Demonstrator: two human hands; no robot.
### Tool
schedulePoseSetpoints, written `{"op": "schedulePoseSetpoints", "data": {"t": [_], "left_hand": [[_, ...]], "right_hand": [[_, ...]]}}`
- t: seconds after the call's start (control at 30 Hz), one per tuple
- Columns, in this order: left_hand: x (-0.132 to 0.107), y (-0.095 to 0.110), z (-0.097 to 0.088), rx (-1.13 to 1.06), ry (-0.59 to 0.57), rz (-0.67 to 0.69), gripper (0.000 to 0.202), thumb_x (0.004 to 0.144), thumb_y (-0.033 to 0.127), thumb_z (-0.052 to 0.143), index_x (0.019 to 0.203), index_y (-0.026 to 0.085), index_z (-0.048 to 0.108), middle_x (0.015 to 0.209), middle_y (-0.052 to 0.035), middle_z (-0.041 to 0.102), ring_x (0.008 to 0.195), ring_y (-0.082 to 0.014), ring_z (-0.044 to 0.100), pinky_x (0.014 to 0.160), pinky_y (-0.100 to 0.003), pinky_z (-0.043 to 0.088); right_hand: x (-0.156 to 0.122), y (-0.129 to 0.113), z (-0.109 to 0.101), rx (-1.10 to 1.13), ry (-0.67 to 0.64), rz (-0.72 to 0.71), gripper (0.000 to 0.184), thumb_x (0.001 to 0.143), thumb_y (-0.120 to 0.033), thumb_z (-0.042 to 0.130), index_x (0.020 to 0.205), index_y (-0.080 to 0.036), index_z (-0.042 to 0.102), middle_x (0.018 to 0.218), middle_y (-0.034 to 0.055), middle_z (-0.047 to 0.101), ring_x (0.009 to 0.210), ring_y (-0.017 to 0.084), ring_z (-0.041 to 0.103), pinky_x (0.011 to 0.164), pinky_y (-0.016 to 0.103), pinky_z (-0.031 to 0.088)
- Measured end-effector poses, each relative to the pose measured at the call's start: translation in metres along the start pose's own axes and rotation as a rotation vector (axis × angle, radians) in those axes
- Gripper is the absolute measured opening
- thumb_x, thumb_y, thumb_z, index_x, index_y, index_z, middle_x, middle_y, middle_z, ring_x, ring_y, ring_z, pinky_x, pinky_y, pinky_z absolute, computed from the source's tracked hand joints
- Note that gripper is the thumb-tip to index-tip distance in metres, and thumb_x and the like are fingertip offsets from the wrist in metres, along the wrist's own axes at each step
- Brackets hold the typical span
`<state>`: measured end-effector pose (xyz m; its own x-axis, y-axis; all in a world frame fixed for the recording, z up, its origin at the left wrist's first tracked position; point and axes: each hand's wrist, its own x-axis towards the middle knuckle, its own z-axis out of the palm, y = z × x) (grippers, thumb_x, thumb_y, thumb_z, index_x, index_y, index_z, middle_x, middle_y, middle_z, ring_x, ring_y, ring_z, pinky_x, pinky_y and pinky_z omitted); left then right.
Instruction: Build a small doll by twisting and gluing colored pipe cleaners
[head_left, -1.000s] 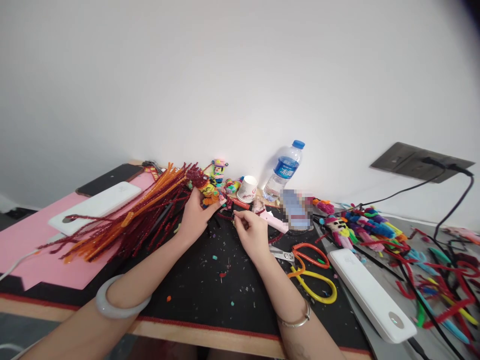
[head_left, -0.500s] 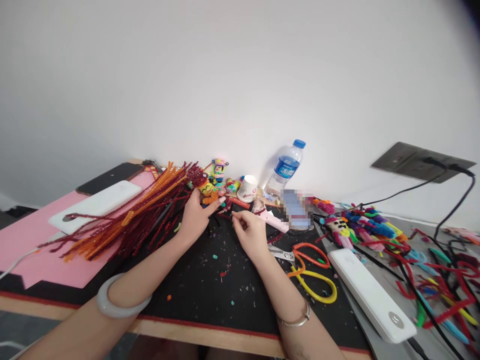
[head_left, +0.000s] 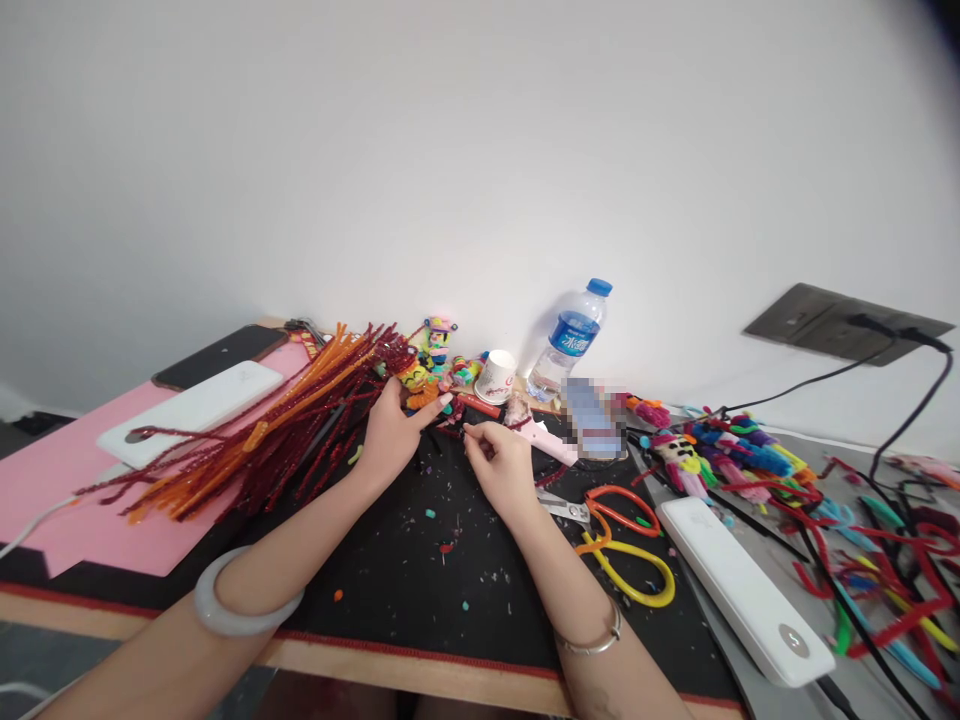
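My left hand is closed around a small pipe-cleaner doll with a yellow face, an orange body and dark red glittery strands at its top. The palm and fingers hide part of it. Just to the right, my right hand pinches with thumb and forefinger the end of a short dark red pipe cleaner that runs toward the doll. A bundle of dark red and orange pipe cleaners lies left of my left hand. Scissors with orange and yellow handles rest beside my right wrist.
Behind my hands stand a paper cup, a water bottle and another pipe-cleaner doll. A pink glue gun and a phone lie nearby. Finished dolls, a white power bank and cables are at right.
Almost nothing differs. Both hands keep their places, with only a slight shift of the fingers and the doll.
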<state>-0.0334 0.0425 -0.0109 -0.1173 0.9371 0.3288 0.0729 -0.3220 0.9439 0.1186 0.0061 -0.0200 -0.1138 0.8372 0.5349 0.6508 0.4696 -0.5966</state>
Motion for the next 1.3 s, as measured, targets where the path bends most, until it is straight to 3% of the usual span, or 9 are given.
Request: {"op": "schedulePoseSetpoints", "data": {"t": [0.53, 0.97, 1.07, 1.3], "left_hand": [[-0.001, -0.002, 0.001, -0.086, -0.018, -0.038, 0.046, 0.07, 0.037, 0.065, 0.109, 0.017, 0.051, 0.111, -0.0094, 0.062, 0.102, -0.0229, 0.059, 0.089, -0.04, 0.045], [-0.004, 0.005, 0.001, 0.015, 0.0, 0.039, 0.042, 0.07, 0.034, 0.066, 0.105, 0.018, 0.05, 0.108, -0.0087, 0.063, 0.1, -0.0223, 0.059, 0.089, -0.037, 0.045], [-0.005, 0.005, 0.001, 0.057, 0.004, 0.034, 0.043, 0.07, 0.035, 0.066, 0.105, 0.018, 0.05, 0.107, -0.0083, 0.063, 0.098, -0.0223, 0.06, 0.087, -0.037, 0.045], [-0.007, 0.005, 0.002, 0.154, 0.024, 0.046, 0.041, 0.071, 0.034, 0.064, 0.106, 0.018, 0.05, 0.106, -0.0089, 0.064, 0.097, -0.0221, 0.061, 0.084, -0.035, 0.046]], "right_hand": [[0.001, -0.006, -0.004, 0.131, 0.064, 0.135, 0.018, 0.082, -0.023, 0.048, 0.08, -0.017, 0.064, 0.064, 0.0017, 0.064, 0.053, 0.013, 0.056, 0.052, 0.023, 0.044], [0.0, -0.006, 0.006, 0.54, -0.011, 0.385, 0.011, 0.075, -0.024, 0.054, 0.082, -0.016, 0.053, 0.061, -0.0007, 0.061, 0.041, 0.009, 0.049, 0.041, 0.021, 0.042], [0.0, -0.008, 0.006, 0.512, -0.004, 0.352, 0.009, 0.073, -0.019, 0.053, 0.082, -0.016, 0.052, 0.061, -0.001, 0.059, 0.046, 0.009, 0.052, 0.046, 0.021, 0.044], [-0.001, -0.014, 0.003, 0.164, -0.003, 0.121, 0.008, 0.077, -0.016, 0.048, 0.08, -0.017, 0.056, 0.059, -0.0029, 0.052, 0.049, 0.009, 0.047, 0.05, 0.02, 0.04]]}}
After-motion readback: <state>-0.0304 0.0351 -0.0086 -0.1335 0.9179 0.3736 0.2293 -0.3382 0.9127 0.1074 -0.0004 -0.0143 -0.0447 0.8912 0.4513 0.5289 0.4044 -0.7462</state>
